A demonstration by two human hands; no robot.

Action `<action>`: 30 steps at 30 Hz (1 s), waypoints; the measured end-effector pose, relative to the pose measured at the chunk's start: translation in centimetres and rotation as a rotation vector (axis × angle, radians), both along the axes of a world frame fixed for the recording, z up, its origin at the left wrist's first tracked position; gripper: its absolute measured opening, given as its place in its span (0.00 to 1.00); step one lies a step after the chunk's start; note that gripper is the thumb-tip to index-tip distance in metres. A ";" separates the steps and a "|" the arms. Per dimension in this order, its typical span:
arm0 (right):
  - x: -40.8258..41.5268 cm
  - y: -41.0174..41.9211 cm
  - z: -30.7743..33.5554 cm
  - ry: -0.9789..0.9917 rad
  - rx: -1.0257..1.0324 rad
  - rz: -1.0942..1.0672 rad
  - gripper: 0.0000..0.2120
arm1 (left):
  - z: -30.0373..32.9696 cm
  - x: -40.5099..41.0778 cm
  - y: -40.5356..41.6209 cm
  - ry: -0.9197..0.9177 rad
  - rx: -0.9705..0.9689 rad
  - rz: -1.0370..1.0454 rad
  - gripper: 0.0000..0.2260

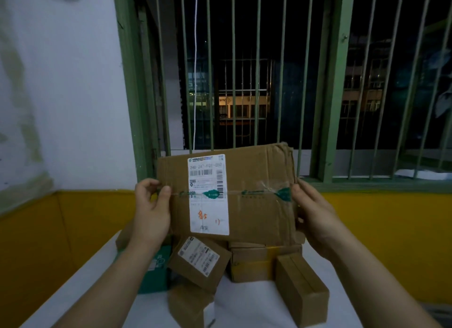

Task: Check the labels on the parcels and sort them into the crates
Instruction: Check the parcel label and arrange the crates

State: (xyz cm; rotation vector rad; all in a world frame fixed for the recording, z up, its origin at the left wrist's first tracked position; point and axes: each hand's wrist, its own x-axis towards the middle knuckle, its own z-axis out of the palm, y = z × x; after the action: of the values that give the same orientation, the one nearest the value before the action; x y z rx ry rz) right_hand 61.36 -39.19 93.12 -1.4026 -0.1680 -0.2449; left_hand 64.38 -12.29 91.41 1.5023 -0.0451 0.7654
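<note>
- Large cardboard parcel [256, 198] held upright above the pile, at frame centre, broad face toward the camera; top right corner crumpled.
- White shipping label [209, 195] on that face, left of middle, running top to bottom; barcodes and printed code near its top, orange handwriting lower down. Text too blurred to read in full.
- Clear tape with green print [254, 193] across the face at mid-height, crossing the label.
- Left hand [151, 207] at 9 o'clock of the parcel: fingers curled round the left edge, thumb pressed on the front face at the tape line.
- Right hand [315, 215] at 3 o'clock: thumb on the front by the right edge, fingers wrapped behind, out of sight.
- Below, at 6 o'clock: small labelled box [199, 261] tilted, a taped brown box [302, 291] at 5 o'clock, a green box [156, 271] at 7 o'clock, further cartons behind, all on the white worktop [244, 300].
- Yellow lower wall [381, 234] at both sides; green barred window [269, 70] at 12 o'clock, dark outside.
</note>
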 end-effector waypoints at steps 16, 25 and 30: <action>-0.1 4.1 -1.1 -0.132 0.009 -0.161 0.16 | 1.0 -2.0 -5.3 0.100 0.115 -0.535 0.27; -0.7 4.2 -0.6 -0.134 0.012 -0.125 0.13 | 1.0 -1.8 -5.0 0.166 0.034 -0.567 0.35; -0.4 4.1 -0.7 -0.117 0.013 -0.118 0.13 | 0.8 -1.7 -4.7 0.250 -0.046 -0.517 0.26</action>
State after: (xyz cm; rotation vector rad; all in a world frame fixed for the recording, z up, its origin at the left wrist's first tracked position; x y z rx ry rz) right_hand 61.01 -35.05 92.43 -1.3880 -0.1797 -0.4251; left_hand 62.65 -17.01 92.25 1.4458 -0.2176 0.1617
